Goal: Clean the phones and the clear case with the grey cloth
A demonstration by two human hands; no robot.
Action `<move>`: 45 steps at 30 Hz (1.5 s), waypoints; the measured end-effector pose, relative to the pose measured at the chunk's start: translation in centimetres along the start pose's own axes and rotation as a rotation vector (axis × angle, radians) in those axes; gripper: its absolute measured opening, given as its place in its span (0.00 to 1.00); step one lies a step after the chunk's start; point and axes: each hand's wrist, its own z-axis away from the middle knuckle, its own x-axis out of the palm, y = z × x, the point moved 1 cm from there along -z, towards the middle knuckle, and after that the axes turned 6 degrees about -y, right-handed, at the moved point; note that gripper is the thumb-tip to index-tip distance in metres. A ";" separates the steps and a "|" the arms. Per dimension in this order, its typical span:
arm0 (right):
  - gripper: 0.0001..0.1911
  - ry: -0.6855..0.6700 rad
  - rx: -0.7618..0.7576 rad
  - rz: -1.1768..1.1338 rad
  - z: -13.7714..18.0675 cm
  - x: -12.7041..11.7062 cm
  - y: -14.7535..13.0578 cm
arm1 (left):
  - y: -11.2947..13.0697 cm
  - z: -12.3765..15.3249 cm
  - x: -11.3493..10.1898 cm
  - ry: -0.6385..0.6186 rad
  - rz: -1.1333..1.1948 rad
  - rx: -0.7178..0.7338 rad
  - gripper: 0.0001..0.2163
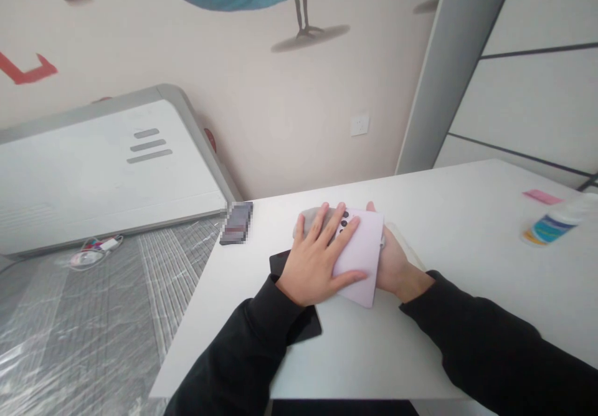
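A pale lilac phone (362, 257) lies back-up over the white table (467, 241), its camera lenses showing. My left hand (315, 257) rests flat on its back with the fingers spread. My right hand (397, 266) cups the phone from beneath and along its right edge, a fingertip showing past the top. A grey cloth (306, 220) sits bunched under the fingers of my left hand at the phone's far end. A black flat pad (306, 326) lies under my left wrist.
A small blurred dark object (237, 223) sits at the table's far left corner. At the far right lie a tipped white bottle with a blue label (555, 224) and a pink slip (542, 197). A white appliance (107, 167) stands by the wall.
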 end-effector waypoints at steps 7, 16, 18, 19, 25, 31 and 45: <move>0.37 0.047 0.101 0.006 -0.3 0.5 1.0 | -1.5 0.2 -0.2 0.027 0.006 -0.143 0.42; 0.20 -0.013 -0.014 -0.025 -0.5 0.4 0.3 | -3.5 0.5 -0.9 -0.081 0.159 -0.289 0.39; 0.17 0.043 -0.078 -0.018 -0.6 0.0 0.0 | -3.3 0.5 -0.6 -0.108 0.174 -0.234 0.41; 0.16 0.066 -0.108 -0.013 -0.5 -0.1 -0.2 | -3.0 0.5 -0.4 -0.115 0.173 -0.206 0.42; 0.23 0.008 -0.054 0.001 -0.1 -0.1 -0.1 | -1.7 0.2 -0.1 -0.087 0.127 -0.089 0.43; 0.19 -0.127 0.050 0.039 -0.4 0.1 2.1 | -3.1 0.1 -0.8 -0.045 0.078 -0.270 0.39; 0.23 -0.049 -0.030 0.466 -0.7 -1.5 2.3 | -4.5 0.8 0.6 0.080 1.287 -0.249 0.59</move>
